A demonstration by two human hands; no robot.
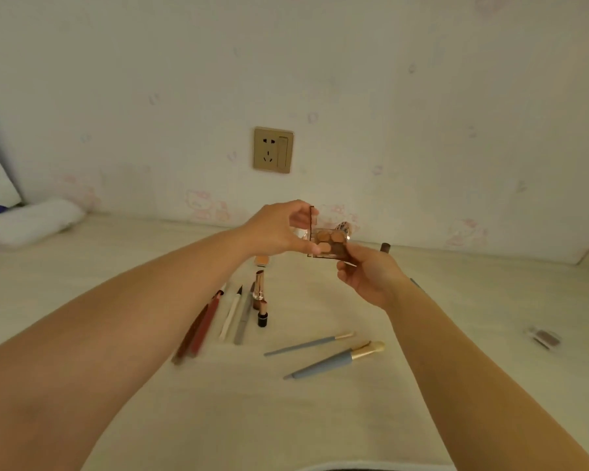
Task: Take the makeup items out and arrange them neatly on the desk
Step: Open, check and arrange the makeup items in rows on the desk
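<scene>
**Open palette held in both hands above the desk**

The small clear-plastic eyeshadow palette with brown and peach pans (329, 244) is in the air between the two hands, well above the pale desk (218, 419). Its lid stands upright on the left edge. The left hand (279, 229) pinches that lid, thumb below and fingers above; the right hand (368, 277) grips the tray's near corner from underneath.

To finish this step well, I judge the lid should be shut first, so the pans cannot spill or smear, then the palette lowered flat onto bare desk, squared with the items already out.

The palette is the only container plainly showing its contents: several rounded pans of pressed powder, all seated in the tray.

Below the left hand lie a rose-gold lipstick tube (259, 285), a short black-based lipstick (262, 316), red pencils (201, 329) and pale slim pens (232, 316), roughly parallel. Below the right hand lie two blue-handled brushes (334, 360), askew. Far right of it sits a small clear case (544, 337); what it holds is too blurred to tell.
</scene>
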